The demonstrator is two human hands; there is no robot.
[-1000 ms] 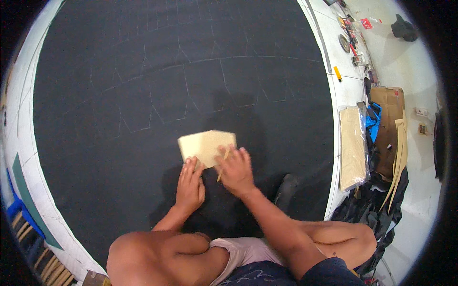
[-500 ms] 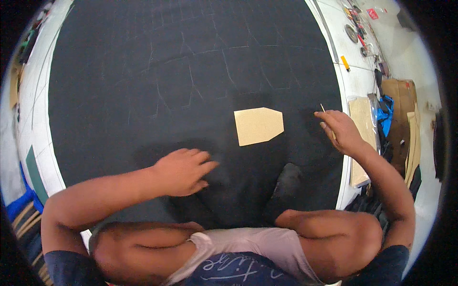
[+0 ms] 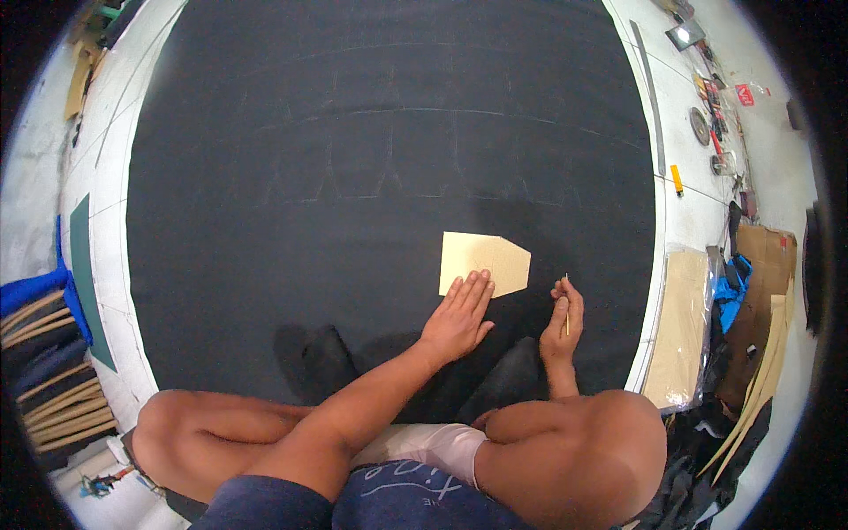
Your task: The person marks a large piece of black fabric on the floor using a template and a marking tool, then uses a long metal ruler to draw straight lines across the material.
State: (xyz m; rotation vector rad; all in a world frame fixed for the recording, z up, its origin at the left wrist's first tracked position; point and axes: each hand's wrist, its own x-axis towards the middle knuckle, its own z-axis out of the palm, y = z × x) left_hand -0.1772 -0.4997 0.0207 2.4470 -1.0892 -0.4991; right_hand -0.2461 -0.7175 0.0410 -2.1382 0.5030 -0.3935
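Observation:
A tan card pattern piece (image 3: pixel 473 254), square at the left and tapered at the right, lies flat on a wide black cloth (image 3: pixel 291 256). Across its lower edge my left hand (image 3: pixel 461 318) rests with the fingers stretched out flat, pressing on the card. To the right of the card, just above the cloth, my right hand (image 3: pixel 565 318) is closed around a thin yellowish pencil-like stick (image 3: pixel 568 323), its tip pointing away from me. Faint pale outlines (image 3: pixel 389 181) in rows are drawn on the cloth farther off.
A long metal ruler (image 3: pixel 649 102) and a yellow-orange cutter (image 3: pixel 677 180) lie on the white floor to the right. Beyond them are several small tools and a round disc (image 3: pixel 700 126). Wrapped tan sheets (image 3: pixel 678 327) lie at right; a green strip (image 3: pixel 88 283) is at left.
My left hand has moved right and come down flat on the card. My right hand, still holding the stick, has moved left and nearer to me. The head view has shifted.

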